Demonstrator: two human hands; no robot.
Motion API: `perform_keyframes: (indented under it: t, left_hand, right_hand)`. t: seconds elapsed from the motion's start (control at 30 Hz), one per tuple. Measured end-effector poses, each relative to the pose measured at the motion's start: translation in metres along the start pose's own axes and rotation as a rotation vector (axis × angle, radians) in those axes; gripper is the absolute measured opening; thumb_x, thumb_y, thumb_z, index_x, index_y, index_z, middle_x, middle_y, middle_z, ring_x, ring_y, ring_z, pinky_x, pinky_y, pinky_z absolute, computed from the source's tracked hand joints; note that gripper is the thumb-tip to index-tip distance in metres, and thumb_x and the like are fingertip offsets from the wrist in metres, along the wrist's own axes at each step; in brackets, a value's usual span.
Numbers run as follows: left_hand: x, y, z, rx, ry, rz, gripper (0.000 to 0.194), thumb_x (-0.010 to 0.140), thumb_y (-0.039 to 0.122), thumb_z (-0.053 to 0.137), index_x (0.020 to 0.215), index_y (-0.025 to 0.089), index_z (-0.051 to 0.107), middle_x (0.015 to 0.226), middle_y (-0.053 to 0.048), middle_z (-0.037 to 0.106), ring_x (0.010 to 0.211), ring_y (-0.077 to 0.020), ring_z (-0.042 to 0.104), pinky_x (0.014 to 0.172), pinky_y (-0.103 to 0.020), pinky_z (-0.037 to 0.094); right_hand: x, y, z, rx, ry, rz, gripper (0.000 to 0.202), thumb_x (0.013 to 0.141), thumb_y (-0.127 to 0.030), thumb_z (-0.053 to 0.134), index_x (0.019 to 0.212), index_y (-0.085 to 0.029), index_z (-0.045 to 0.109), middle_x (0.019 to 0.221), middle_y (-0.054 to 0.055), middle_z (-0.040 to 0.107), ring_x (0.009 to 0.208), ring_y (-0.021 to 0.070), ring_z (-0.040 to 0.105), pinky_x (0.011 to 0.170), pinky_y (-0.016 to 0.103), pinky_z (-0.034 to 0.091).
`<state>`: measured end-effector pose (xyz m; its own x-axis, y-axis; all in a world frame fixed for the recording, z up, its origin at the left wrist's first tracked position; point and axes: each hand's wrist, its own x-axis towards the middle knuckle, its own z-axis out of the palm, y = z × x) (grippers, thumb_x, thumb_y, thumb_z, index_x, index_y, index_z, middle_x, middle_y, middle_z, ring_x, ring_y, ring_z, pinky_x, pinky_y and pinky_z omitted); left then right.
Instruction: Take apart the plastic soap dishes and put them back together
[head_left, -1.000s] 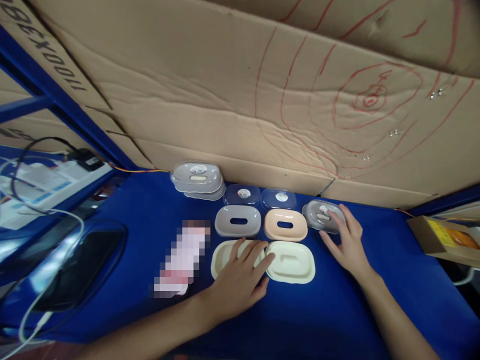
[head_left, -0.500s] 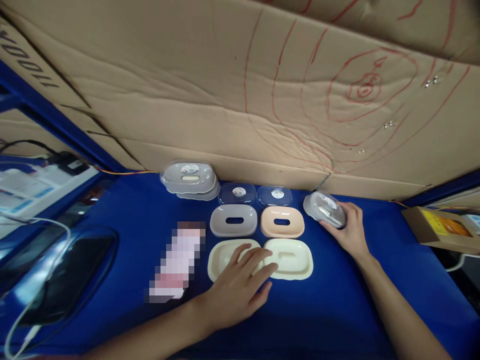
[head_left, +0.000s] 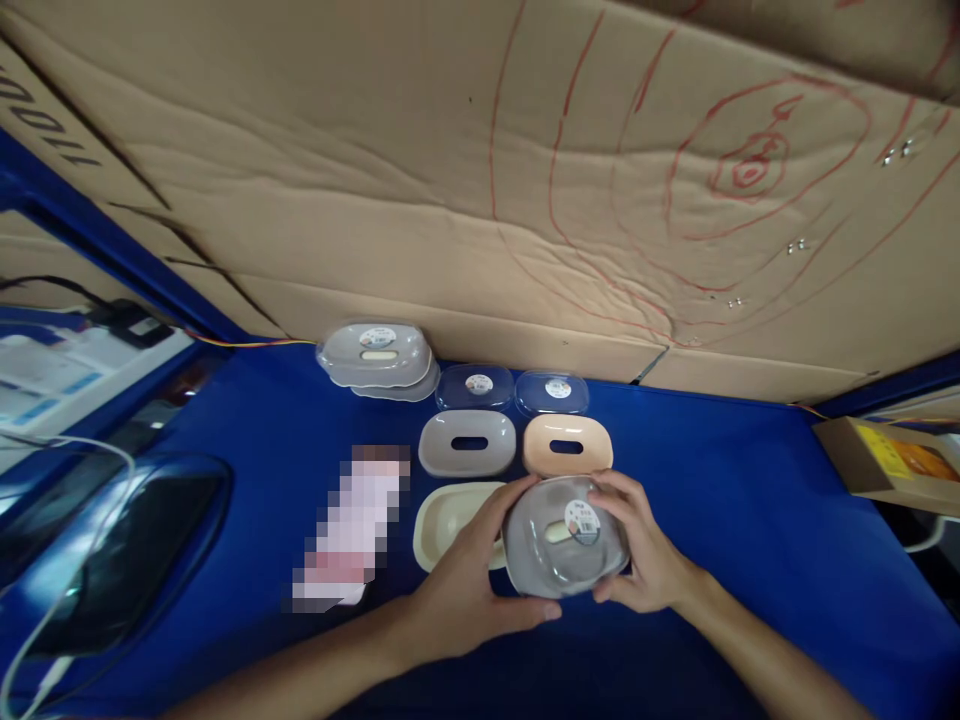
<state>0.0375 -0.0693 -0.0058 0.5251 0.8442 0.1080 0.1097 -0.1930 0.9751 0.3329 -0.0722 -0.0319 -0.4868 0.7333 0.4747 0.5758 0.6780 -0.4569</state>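
A grey soap box [head_left: 534, 555] with a clear lid and a round label is held tilted above the table by both hands. My left hand [head_left: 457, 590] grips its left side, thumb below and fingers behind. Around its right side wrap the fingers of my right hand [head_left: 649, 555]. A cream soap dish base [head_left: 439, 525] lies partly behind my left hand; the soap box hides the other cream base. Beyond them rest a grey slotted insert [head_left: 439, 443] and a peach slotted insert [head_left: 592, 445], then two clear lids [head_left: 454, 388] with labels.
Stacked grey soap boxes [head_left: 349, 365] stand at the back left, against the cardboard wall [head_left: 337, 200]. A pixelated flat item [head_left: 356, 530] lies left of the bases. Further left are a black device [head_left: 112, 570] and cables; a cardboard box [head_left: 855, 460] sits at the right edge.
My right hand has brought the grey soap box from the back right to the front middle, over the right cream base. My left hand has closed on its left side.
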Motion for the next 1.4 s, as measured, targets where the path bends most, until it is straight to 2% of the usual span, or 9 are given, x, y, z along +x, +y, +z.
perform_keyframes:
  t: [0.13, 0.23, 0.37, 0.53, 0.7, 0.9, 1.13, 1.27, 1.4]
  left_hand:
    - [-0.001, 0.004, -0.002, -0.085, 0.022, -0.053, 0.105, 0.082, 0.035, 0.095, 0.167, 0.031, 0.033, 0.170, -0.015, 0.047, 0.154, -0.0377, 0.051, 0.128, -0.056, 0.044]
    - [-0.001, 0.006, -0.004, -0.110, 0.030, -0.083, 0.108, 0.079, 0.036, 0.097, 0.167, 0.033, 0.035, 0.170, -0.014, 0.046, 0.155, -0.0389, 0.049, 0.128, -0.055, 0.043]
    - [-0.001, 0.003, -0.004, -0.081, 0.023, -0.053, 0.109, 0.077, 0.037, 0.098, 0.167, 0.037, 0.036, 0.170, -0.011, 0.046, 0.155, -0.0388, 0.048, 0.131, -0.057, 0.037]
    - [0.001, -0.004, -0.003, -0.024, 0.044, 0.015, 0.111, 0.076, 0.038, 0.099, 0.166, 0.043, 0.033, 0.171, -0.008, 0.045, 0.157, -0.0388, 0.045, 0.133, -0.063, 0.033]
    - [0.002, -0.005, -0.003, 0.004, 0.032, 0.035, 0.113, 0.076, 0.038, 0.100, 0.167, 0.040, 0.034, 0.171, -0.010, 0.045, 0.157, -0.0402, 0.045, 0.132, -0.063, 0.034]
    - [0.000, -0.003, -0.003, -0.090, 0.007, -0.030, 0.109, 0.076, 0.040, 0.099, 0.166, 0.036, 0.037, 0.170, -0.012, 0.046, 0.156, -0.0399, 0.046, 0.130, -0.060, 0.037]
    - [-0.001, -0.001, -0.002, -0.215, -0.042, 0.001, 0.111, 0.071, 0.054, 0.101, 0.164, 0.034, 0.044, 0.165, -0.013, 0.051, 0.150, -0.0408, 0.053, 0.128, -0.057, 0.041]
    - [-0.004, -0.006, 0.004, -0.257, -0.035, -0.024, 0.114, 0.069, 0.061, 0.100, 0.165, 0.035, 0.043, 0.165, -0.014, 0.052, 0.152, -0.0421, 0.051, 0.130, -0.060, 0.036]
    - [-0.006, -0.010, 0.004, -0.262, -0.070, -0.073, 0.124, 0.064, 0.055, 0.105, 0.167, 0.035, 0.039, 0.169, -0.015, 0.048, 0.155, -0.0432, 0.048, 0.130, -0.060, 0.036]
  right_hand:
    - [-0.001, 0.038, -0.015, -0.153, 0.274, 0.055, 0.086, 0.096, -0.084, 0.047, 0.164, -0.032, 0.035, 0.147, 0.016, 0.046, 0.138, 0.0421, 0.054, 0.116, 0.066, 0.049]
    - [0.000, 0.076, -0.036, -0.283, 0.372, 0.247, 0.082, 0.096, -0.063, 0.068, 0.163, -0.027, 0.036, 0.155, 0.019, 0.039, 0.151, 0.0470, 0.039, 0.123, 0.075, 0.035]
    - [0.001, 0.110, -0.051, -0.347, 0.338, 0.450, 0.069, 0.103, -0.056, 0.062, 0.160, -0.023, 0.041, 0.157, 0.021, 0.042, 0.154, 0.0424, 0.039, 0.125, 0.071, 0.036]
    - [-0.002, 0.118, -0.044, -0.324, 0.183, 0.482, 0.066, 0.104, -0.060, 0.059, 0.158, -0.024, 0.045, 0.166, 0.020, 0.043, 0.159, 0.0376, 0.039, 0.128, 0.062, 0.038]
    - [-0.003, 0.121, -0.039, -0.328, 0.049, 0.465, 0.056, 0.110, -0.053, 0.048, 0.161, -0.030, 0.045, 0.173, 0.016, 0.042, 0.164, 0.0383, 0.034, 0.130, 0.071, 0.027]
    - [0.004, 0.089, -0.044, -0.329, 0.065, 0.430, 0.056, 0.115, -0.045, 0.034, 0.169, -0.031, 0.032, 0.179, 0.016, 0.032, 0.167, 0.0375, 0.027, 0.129, 0.074, 0.023]
    - [0.009, -0.007, -0.037, 0.059, -0.296, 0.032, 0.101, 0.095, -0.088, 0.048, 0.173, -0.027, 0.026, 0.177, 0.019, 0.035, 0.162, 0.0354, 0.040, 0.125, 0.052, 0.046]
    - [0.007, -0.019, -0.027, 0.071, -0.376, 0.004, 0.108, 0.090, -0.087, 0.061, 0.172, -0.025, 0.029, 0.174, 0.020, 0.038, 0.160, 0.0367, 0.043, 0.123, 0.049, 0.048]
    - [0.005, -0.013, -0.025, 0.120, -0.321, -0.011, 0.093, 0.097, -0.080, 0.059, 0.167, -0.023, 0.038, 0.172, 0.021, 0.040, 0.160, 0.0366, 0.043, 0.122, 0.048, 0.049]
